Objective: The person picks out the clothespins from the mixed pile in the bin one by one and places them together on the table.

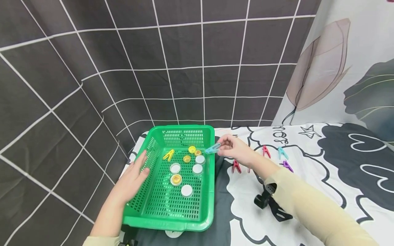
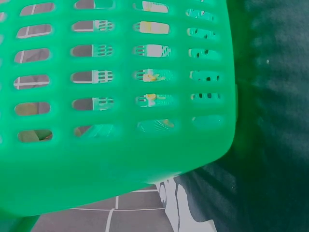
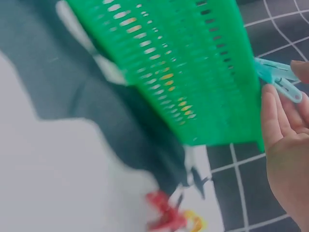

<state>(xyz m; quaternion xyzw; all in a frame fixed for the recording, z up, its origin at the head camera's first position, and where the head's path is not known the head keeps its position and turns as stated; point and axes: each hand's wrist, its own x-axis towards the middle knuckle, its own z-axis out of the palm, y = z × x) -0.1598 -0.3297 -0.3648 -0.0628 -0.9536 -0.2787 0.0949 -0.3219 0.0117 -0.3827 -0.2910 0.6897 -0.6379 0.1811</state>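
Note:
A green plastic basket (image 1: pixel 210 205) with slotted walls stands on the table. My right hand (image 1: pixel 234 150) pinches a light blue clothespin (image 1: pixel 213 148) between thumb and fingers at the basket's right rim. The right wrist view shows the clothespin (image 3: pixel 277 76) overlapping the basket's edge. My left hand (image 1: pixel 130 179) lies along the left rim with its fingers extended and holds nothing. Inside the basket are a yellow clothespin (image 1: pixel 168 155), several white round caps (image 1: pixel 186 190) and several small yellow round pieces (image 1: pixel 192 149).
Right of the basket, red clothespins (image 1: pixel 236 166), a light blue clothespin (image 1: pixel 283 153) and a purple clothespin (image 1: pixel 288 166) lie on the patterned cloth (image 1: pixel 255 212). A dark grid-patterned curtain (image 1: pixel 184 82) hangs behind and to the left of the basket.

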